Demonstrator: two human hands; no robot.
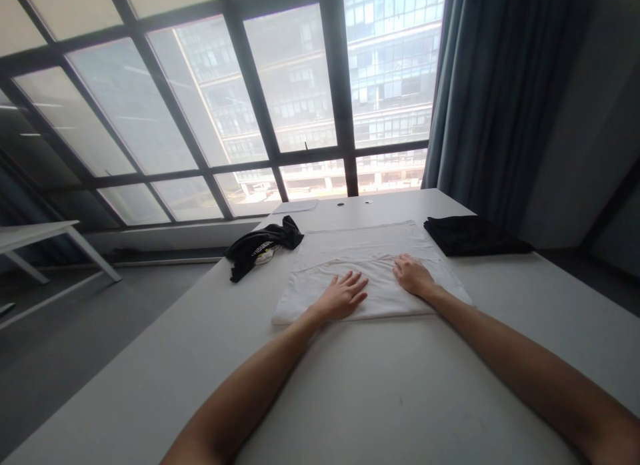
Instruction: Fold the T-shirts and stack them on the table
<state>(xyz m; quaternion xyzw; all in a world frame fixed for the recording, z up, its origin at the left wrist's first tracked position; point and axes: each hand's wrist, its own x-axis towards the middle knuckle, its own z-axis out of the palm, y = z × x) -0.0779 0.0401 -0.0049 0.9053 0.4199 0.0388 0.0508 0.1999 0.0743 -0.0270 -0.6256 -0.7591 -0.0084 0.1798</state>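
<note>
A white cloth (380, 306), perhaps a garment, lies partly folded on the white table (400, 391), its near part doubled over the far part. Flat on the folded layer rests my left hand (343, 295), its fingers spread. Farther right, my right hand (413, 275) presses on the same layer near its upper edge, fingers stretched forward. Small wrinkles run through the fabric between the two hands. Neither hand grips anything.
A crumpled black cloth bag (265, 243) with pale lettering lies left of the white cloth. On the right sits a folded black cloth (475, 235). Beyond the table are windows and a blue curtain (493, 105). Another table (37, 233) stands at the far left.
</note>
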